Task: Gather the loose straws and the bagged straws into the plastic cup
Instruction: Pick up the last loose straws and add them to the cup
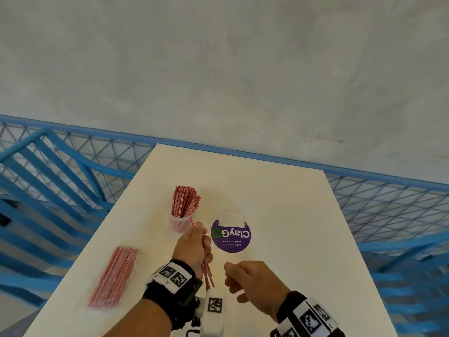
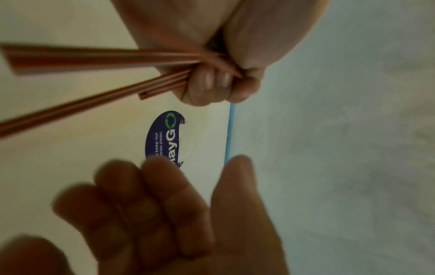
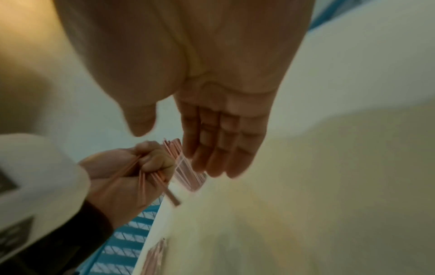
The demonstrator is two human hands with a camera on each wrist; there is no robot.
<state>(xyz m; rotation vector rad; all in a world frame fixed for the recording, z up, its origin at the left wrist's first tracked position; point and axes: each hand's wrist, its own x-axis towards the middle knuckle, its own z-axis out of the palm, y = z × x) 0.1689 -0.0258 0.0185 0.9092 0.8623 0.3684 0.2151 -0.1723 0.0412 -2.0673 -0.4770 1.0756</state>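
Currently, the loose straws (image 1: 206, 271) are sitting clenched in the left hand (image 1: 192, 246), whose fingers (image 2: 207, 83) are curling tight around the red bundle; its ends are splaying out below the fist and one tip is sticking up above it, toward the cup (image 1: 179, 223). That clear plastic cup is standing upright on the table (image 1: 279, 203), just beyond the left hand, and is already holding a dense bunch of red straws. The bagged straws (image 1: 114, 276) are lying flat near the table's left edge, well apart from the cup. The right hand (image 1: 255, 280) is hovering over the table beside the left, released and grasping nothing, fingers (image 3: 219, 148) loosely extended. A round purple sticker (image 1: 230, 237) is lying on the table between the cup and the right hand.
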